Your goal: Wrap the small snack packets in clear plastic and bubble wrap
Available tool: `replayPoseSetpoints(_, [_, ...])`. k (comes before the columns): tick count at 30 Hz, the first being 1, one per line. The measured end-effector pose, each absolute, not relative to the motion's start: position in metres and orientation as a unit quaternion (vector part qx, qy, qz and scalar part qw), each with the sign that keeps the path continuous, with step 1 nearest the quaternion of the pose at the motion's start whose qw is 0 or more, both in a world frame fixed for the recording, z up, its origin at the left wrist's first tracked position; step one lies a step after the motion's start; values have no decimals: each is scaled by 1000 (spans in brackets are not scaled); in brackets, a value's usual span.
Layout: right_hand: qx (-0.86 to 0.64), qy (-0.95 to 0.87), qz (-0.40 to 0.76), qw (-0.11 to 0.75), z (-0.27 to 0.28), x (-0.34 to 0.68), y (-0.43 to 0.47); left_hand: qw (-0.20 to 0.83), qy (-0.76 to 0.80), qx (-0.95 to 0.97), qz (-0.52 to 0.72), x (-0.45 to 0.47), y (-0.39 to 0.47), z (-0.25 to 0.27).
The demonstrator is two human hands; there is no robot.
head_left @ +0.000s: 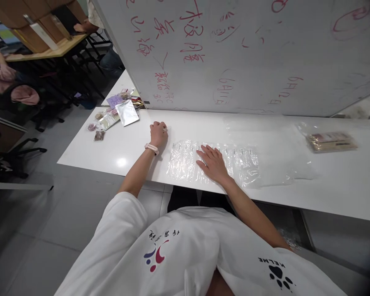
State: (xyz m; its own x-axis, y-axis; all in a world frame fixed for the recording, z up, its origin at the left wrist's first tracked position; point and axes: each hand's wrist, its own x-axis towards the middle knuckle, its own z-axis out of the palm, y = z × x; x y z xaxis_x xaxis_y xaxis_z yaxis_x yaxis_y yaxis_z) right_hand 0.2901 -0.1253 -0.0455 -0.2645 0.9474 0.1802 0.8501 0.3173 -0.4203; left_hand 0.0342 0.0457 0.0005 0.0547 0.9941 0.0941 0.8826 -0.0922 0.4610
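Observation:
A strip of clear plastic with side-by-side columns and small black marks along its top [181, 162] lies flat on the white table. It looks like deflated air-column packaging. My right hand [214, 164] rests on its middle, palm down with the fingers spread. Just past the strip's left end, my left hand [159, 133] is curled closed on the table, a pale band around its wrist. A glint of something clear shows at its fingertips, too small to name. To the right, a larger, smoother clear plastic sheet [276, 164] adjoins the strip.
A clear bag with a tan packet inside [333, 142] lies on the right. Several small packets and a silver pouch [127, 112] are heaped at the far left. A whiteboard with red writing [249, 57] stands along the table's back edge. Other people sit at a wooden desk [61, 47] beyond.

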Motion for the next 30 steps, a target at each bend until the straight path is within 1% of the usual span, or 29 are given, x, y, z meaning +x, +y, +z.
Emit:
replayPoseSetpoints(1, [-576,-775,126,229,-44,291,-126,151,662,703,212,38,39,7])
replayPoseSetpoints(3, [-605,-723,121,311,-42,293,-126,158,648,708,234,54,14,16])
replayPoseSetpoints(6, [-664,-606,70,433,-38,295,-128,170,564,767,253,99,-40,13])
replayPoseSetpoints(7, [-671,-581,53,456,-38,295,-128,173,530,790,254,116,-58,8])
replayPoseSetpoints(9, [-669,-568,39,479,-36,294,-128,172,486,829,217,145,-88,-6])
replayPoseSetpoints(11, [-658,-574,35,486,-33,294,-130,164,467,851,176,163,-105,-19])
replayPoseSetpoints(13, [-656,-577,21,487,-28,297,-136,167,457,859,162,166,-112,-27])
replayPoseSetpoints(18, [-662,-570,-59,482,-20,333,-185,190,437,848,232,130,-118,-23])
replayPoseSetpoints(21, [-710,-523,-105,459,-30,365,-222,195,446,844,224,110,-118,-19])
replayPoseSetpoints(23, [-748,-497,-107,427,-41,382,-240,198,434,857,194,106,-116,-19])
replayPoseSetpoints(26, [-788,-478,-76,382,-54,391,-253,203,411,873,168,114,-113,-20])
replayPoseSetpoints(30, [-803,-475,-53,355,-58,385,-250,175,413,872,194,140,-119,-21])
